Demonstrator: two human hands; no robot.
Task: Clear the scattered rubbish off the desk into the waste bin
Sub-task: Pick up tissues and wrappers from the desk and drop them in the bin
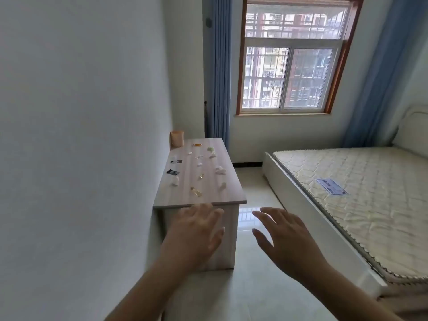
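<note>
Both our hands, left (196, 230) and right (284, 239), reach forward with each grip released and empty, since the rubbish (196, 192) lies scattered across the surface (220, 198) ahead, waste bin (177, 139) at its far corner.

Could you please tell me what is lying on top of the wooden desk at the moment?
Small scattered scraps lie across the desk, and an orange bin stands at its far corner by the wall. What the bin holds is hidden. Both hands are open, touching nothing.
</note>
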